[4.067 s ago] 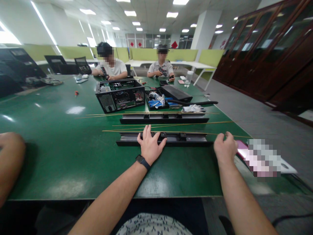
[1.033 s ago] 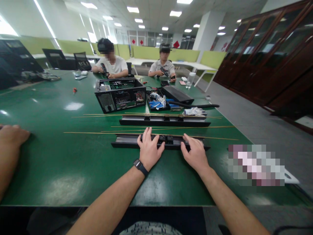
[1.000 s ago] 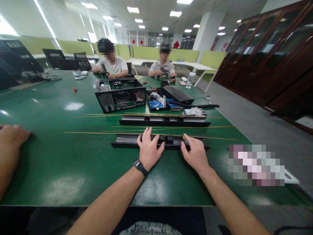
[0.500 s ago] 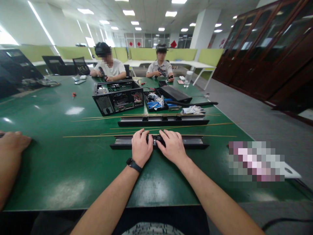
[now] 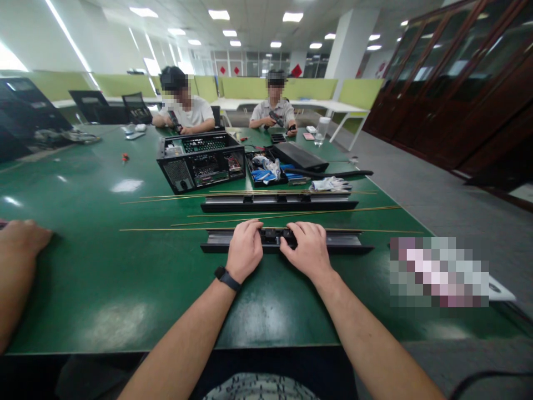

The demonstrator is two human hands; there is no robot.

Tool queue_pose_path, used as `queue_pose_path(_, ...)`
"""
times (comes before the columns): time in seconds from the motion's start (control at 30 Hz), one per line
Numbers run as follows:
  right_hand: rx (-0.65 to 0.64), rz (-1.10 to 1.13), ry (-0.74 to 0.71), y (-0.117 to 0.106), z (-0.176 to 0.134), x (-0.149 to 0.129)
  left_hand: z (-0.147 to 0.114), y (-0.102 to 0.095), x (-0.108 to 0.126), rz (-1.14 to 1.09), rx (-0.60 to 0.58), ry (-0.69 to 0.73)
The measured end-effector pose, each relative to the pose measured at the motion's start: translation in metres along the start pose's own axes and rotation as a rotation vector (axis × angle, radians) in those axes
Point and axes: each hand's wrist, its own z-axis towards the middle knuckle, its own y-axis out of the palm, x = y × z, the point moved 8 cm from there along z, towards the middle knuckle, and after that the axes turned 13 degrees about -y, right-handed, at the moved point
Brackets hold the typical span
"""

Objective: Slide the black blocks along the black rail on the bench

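Observation:
A long black rail with a silvery channel (image 5: 347, 240) lies crosswise on the table in front of me. My left hand (image 5: 245, 250) is closed over its middle, with the thumb near the channel and the fingertips past the far edge. To the right, my right hand (image 5: 308, 249) also grips the rail, its thumb apart from the fingers and close to small black fittings (image 5: 272, 235) in the channel. A thin golden rod (image 5: 166, 229) runs along the rail's far edge. Behind lies a second, similar rail (image 5: 233, 206), with more thin golden rods (image 5: 229, 215) between the two.
An open computer case (image 5: 202, 166), a box with gloves (image 5: 268, 171) and a loose glove (image 5: 331, 184) stand farther back. At the left edge rests another person's hand (image 5: 25, 241). Two people sit across the green table (image 5: 104, 289). A blurred-out object (image 5: 439, 272) lies right.
The near rail and its golden rod have slid to the right. My right hand has shifted right with them, and the gap between my hands is wider, showing more black fittings.

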Motion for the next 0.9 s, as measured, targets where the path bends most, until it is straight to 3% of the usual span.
queue_pose_path(0.2, 0.032, 0.0, 0.02, -0.004, -0.002, -0.002, 0.007, -0.005, -0.01, 0.045, 0.009, -0.033)
queue_pose_path(0.63, 0.065, -0.008, 0.034, -0.003, -0.006, -0.001, 0.018, -0.01, -0.02, 0.063, -0.116, -0.001)
queue_pose_path(0.9, 0.101, -0.034, 0.03, -0.002, -0.007, 0.0, 0.03, -0.034, -0.052, 0.156, -0.091, -0.146)
